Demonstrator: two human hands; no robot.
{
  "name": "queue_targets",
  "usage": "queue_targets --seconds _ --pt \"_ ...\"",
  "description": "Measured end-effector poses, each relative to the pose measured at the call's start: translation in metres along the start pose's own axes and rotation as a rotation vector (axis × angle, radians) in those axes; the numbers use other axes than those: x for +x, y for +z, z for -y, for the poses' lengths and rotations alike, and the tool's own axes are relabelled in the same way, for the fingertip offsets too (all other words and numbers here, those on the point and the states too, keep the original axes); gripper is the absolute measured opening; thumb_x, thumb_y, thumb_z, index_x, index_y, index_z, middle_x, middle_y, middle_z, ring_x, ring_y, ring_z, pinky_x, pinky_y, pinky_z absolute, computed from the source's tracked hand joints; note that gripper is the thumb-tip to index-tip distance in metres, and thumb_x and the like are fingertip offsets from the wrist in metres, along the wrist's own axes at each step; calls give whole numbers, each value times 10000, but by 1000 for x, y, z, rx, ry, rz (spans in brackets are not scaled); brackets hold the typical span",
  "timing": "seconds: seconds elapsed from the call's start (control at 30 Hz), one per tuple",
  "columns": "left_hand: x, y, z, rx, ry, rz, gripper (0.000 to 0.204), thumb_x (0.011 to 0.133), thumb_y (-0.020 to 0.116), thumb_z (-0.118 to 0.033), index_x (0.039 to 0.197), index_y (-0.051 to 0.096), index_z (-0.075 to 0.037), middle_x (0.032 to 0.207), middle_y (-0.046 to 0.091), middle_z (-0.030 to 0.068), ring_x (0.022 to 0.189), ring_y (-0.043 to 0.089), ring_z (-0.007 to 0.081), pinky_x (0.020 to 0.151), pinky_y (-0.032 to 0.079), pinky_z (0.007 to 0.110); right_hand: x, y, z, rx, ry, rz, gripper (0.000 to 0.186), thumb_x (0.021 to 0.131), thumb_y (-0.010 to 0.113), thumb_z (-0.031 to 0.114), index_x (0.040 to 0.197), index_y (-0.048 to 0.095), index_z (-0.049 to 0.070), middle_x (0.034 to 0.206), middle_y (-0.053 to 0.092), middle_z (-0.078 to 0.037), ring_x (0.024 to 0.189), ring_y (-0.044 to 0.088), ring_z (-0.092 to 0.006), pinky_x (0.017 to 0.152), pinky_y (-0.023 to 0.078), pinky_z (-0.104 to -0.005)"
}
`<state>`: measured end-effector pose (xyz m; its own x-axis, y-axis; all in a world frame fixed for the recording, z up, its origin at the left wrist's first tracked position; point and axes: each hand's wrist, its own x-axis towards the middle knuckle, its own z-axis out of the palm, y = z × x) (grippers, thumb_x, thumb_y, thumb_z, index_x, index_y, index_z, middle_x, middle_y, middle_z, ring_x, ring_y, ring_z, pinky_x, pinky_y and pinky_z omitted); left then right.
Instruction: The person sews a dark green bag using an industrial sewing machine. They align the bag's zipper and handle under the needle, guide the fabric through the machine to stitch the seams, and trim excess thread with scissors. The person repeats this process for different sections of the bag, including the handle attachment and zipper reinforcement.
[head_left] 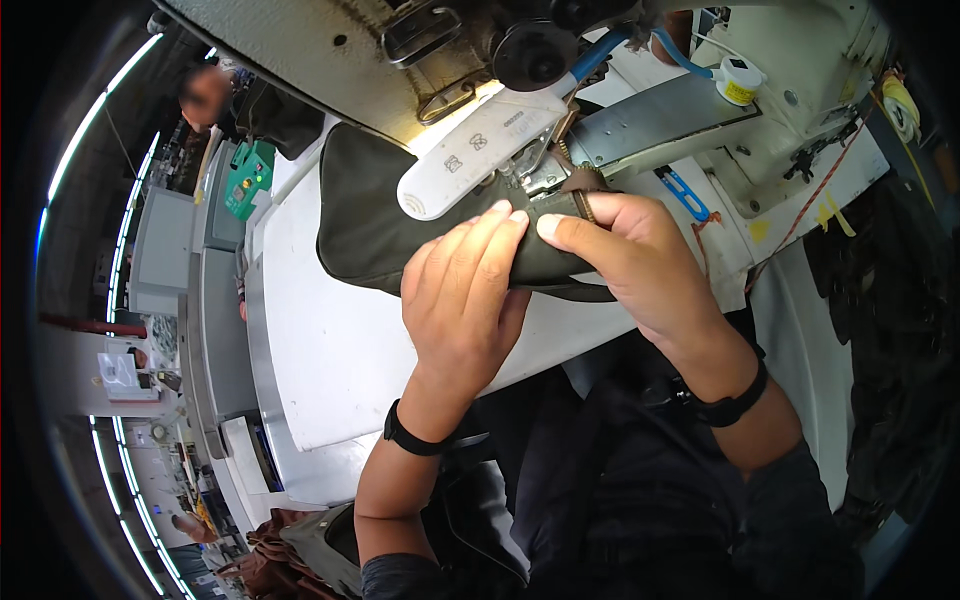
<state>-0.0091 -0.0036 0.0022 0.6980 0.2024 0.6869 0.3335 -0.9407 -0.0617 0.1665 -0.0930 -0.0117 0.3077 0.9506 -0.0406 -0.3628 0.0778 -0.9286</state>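
Note:
A dark olive fabric piece, perhaps part of a bag, lies under the needle area of a sewing machine. My left hand rests on it, fingers stretched and side by side, tips just in front of the metal presser foot. To its right, my right hand pinches the fabric's edge between thumb and fingers. A brass-toothed zipper runs up beside the right thumb toward the machine. The needle tip cannot be made out.
The white tabletop curves around in front of me. A blue cutter lies right of the machine's metal arm. A green box stands at the far left, near another person. Dark cloth hangs at right.

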Motion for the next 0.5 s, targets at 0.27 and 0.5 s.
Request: queue_targets --seconds 0.27,0.5 --pt "7 1 15 -40 -14 32 661 677 840 -12 1321 710 -87 1319 761 93 1189 711 280 1033 486 411 13 17 -3 -387 -346 -246 378 1028 667 205 718 576 9 594 543 -54 534 499 -163 530 403 -357" --pt "12 -1 19 -32 -14 41 631 672 843 -3 1289 730 -75 1308 761 96 1188 707 284 1045 487 425 15 22 5 -803 -512 -427 356 1017 688 227 730 628 25 689 655 -207 624 653 -416 576 506 -472"
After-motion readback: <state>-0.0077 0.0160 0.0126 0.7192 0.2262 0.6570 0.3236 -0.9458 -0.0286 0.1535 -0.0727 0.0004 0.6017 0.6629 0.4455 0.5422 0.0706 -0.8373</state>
